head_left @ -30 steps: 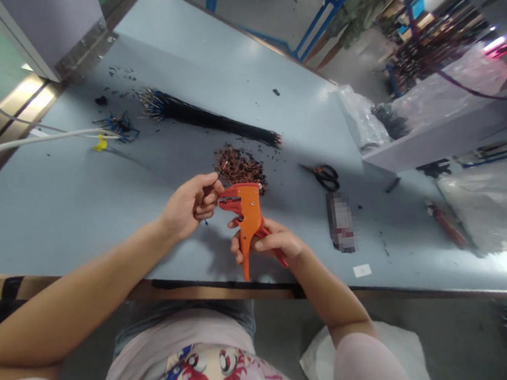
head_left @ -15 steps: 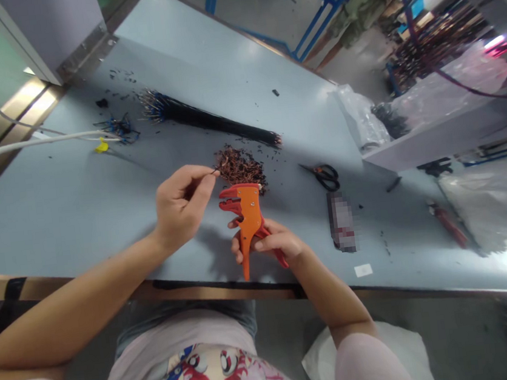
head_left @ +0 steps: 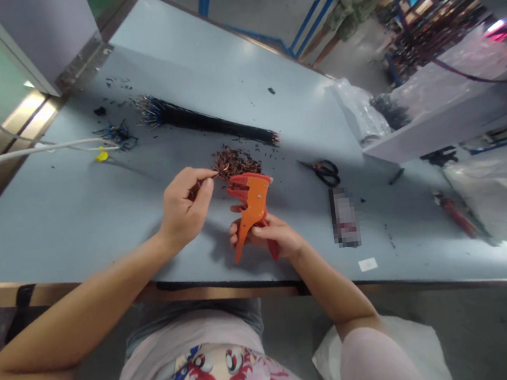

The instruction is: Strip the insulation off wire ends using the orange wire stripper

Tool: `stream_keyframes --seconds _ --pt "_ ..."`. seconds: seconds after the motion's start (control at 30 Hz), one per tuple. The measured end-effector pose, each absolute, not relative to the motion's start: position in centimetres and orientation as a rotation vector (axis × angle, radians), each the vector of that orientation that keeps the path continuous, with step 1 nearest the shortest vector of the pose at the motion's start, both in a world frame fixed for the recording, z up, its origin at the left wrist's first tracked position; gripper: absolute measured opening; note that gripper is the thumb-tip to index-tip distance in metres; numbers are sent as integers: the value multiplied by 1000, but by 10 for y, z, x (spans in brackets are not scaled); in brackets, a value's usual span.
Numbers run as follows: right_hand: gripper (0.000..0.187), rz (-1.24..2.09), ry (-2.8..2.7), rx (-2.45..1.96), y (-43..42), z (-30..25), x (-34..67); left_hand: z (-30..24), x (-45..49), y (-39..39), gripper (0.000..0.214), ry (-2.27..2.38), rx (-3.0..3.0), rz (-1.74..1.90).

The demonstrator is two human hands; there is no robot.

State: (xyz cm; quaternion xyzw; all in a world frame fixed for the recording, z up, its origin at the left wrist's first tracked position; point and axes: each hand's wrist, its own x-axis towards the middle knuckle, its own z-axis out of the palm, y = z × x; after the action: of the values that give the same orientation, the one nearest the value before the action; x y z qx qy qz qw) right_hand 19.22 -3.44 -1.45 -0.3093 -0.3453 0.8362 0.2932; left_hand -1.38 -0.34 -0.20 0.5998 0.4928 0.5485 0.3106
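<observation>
My right hand [head_left: 271, 235] is closed round the handles of an orange wire stripper [head_left: 250, 205], whose jaws point up and away from me. My left hand [head_left: 185, 208] pinches a short thin wire piece between thumb and forefinger, just left of the stripper's jaws. Right behind both lies a small heap of copper-tipped wire pieces [head_left: 236, 163] on the grey-blue table [head_left: 54, 206]. A long bundle of black wires [head_left: 209, 122] lies farther back.
Black-handled scissors [head_left: 323, 171] lie right of the heap, with a blurred-out small object [head_left: 344, 216] near them. A white cable [head_left: 20, 154] and a blue wire tangle [head_left: 115, 132] are at the left. Plastic bags and a grey shelf [head_left: 433, 121] crowd the right. Black offcuts are scattered around.
My left hand lifted away from the stripper's jaws toward the heap with a wire piece pinched. The stripper tilted slightly to the right. The view shifted a little.
</observation>
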Motion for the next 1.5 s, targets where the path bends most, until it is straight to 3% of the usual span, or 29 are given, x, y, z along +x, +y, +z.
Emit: stream_keyframes --seconds 0.97,1.5 --pt "45 2325 -781 -591 -35 -9 196 -19 0 -12 13 1115 1547 1053" --pt "37 2384 -880 -556 -40 -10 198 -14 4 -18 10 983 1709 1063"
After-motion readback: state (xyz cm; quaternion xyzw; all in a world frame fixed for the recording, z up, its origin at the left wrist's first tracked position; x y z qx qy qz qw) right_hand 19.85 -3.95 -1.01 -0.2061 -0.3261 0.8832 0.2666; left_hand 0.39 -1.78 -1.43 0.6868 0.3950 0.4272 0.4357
